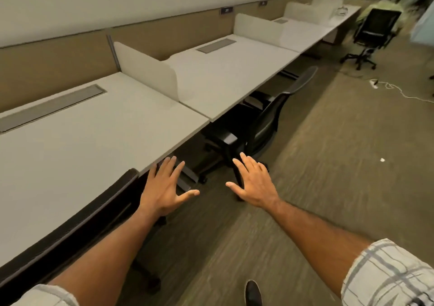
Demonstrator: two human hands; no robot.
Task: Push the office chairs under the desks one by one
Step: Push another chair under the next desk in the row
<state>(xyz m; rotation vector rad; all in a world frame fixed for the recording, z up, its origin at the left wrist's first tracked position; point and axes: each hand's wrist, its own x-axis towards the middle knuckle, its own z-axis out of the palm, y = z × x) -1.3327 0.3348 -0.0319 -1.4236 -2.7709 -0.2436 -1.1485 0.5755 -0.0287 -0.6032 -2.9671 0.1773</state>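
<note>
A row of pale desks [98, 127] runs from lower left to upper right along the wall. One black office chair [77, 221] is tucked against the nearest desk at lower left, its backrest top at the desk edge. A second black chair [265, 120] sits partly under the middle desk, backrest sticking out into the aisle. A third black chair [373, 31] stands out in the aisle at the far right. My left hand [164, 188] and my right hand [253, 186] are both stretched forward with fingers spread, holding nothing, short of the second chair.
White dividers [150, 68] separate the desks. A white power strip with cable [385, 86] lies on the carpet at the right. A scrap of paper [382, 159] lies on the floor. My shoe [253, 292] shows at the bottom.
</note>
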